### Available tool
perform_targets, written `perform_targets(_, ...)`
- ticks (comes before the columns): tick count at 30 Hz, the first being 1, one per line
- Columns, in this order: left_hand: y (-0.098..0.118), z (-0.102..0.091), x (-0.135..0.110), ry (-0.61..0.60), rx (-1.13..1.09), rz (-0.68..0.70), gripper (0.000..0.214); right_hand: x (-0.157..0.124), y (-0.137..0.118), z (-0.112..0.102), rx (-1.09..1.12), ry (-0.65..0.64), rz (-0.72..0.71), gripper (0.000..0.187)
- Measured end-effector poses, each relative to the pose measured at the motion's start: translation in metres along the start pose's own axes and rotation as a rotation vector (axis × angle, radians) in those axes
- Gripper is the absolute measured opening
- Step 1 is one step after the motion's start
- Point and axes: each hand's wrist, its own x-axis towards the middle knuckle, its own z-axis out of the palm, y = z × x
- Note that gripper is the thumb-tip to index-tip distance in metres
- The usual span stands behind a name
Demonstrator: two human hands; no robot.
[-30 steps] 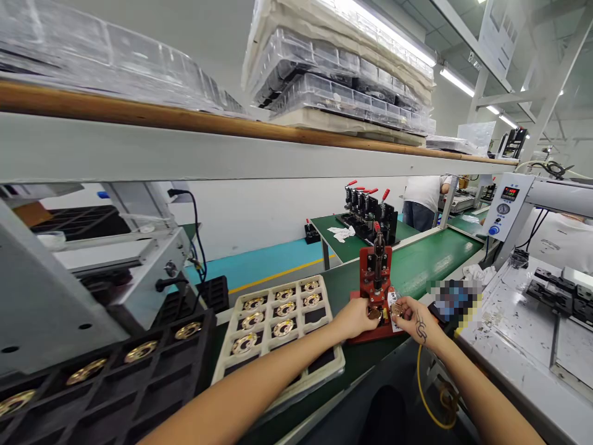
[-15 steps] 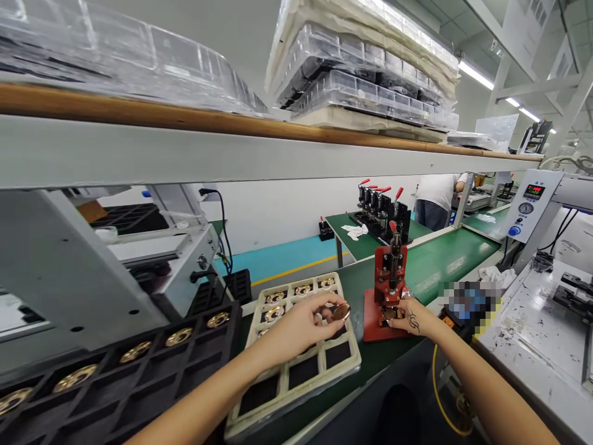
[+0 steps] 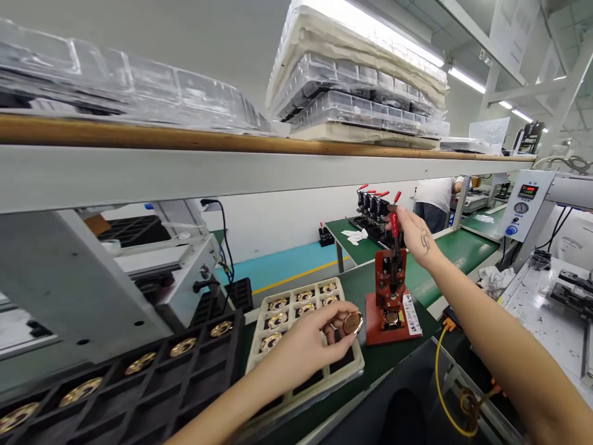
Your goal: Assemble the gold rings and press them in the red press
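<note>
My left hand pinches a round copper-coloured metal piece with a shiny rim. It hovers over the right side of a cream compartment tray, where several gold ring-shaped parts lie in dark-lined pockets. To the right stands a red hand press with a toggle lever. My right hand is closed around the lever's red handle, its fingers partly behind it. Another round gold piece sits in the press's fixture, below the plunger.
At the lower left is a black tray with gold rings in its back row. A shelf stacked with clear trays crosses above. Several presses stand on a green table behind, near a person. A gauge machine is at right.
My right hand has risen from the press fixture to its red lever handle. The left hand, still pinching the copper-coloured piece, has shifted slightly right and down.
</note>
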Motion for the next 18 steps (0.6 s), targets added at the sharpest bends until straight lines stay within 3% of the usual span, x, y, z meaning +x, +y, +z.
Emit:
perform_targets(3, -0.002, 0.0, -0.006, 0.015, 0.011, -0.011, 0.031, -0.05, -0.026, 0.006, -0.038, 0.132, -0.073, 0.059)
perform_targets(5, -0.002, -0.002, -0.01, 0.042, 0.033, 0.0, 0.029, -0.089, -0.024, 0.008, -0.091, 0.154, -0.181, 0.049)
perform_targets(9, 0.003, 0.004, -0.009, 0.063, 0.094, 0.064, 0.026, -0.137, 0.001, 0.013, -0.107, 0.028, -0.313, 0.034)
perform_targets(12, 0.01, 0.019, -0.007, 0.075, 0.145, 0.168, 0.029, -0.151, 0.005, 0.013, -0.096, -0.001, -0.267, 0.031)
perform_targets(15, 0.019, 0.035, -0.008, 0.073, 0.197, 0.281, 0.033, -0.169, -0.009, 0.009, -0.102, 0.115, -0.169, 0.027)
perform_targets(18, 0.027, 0.047, -0.01, 0.062, 0.231, 0.342, 0.037, -0.194, -0.026, 0.006, 0.007, 0.129, 0.067, 0.022)
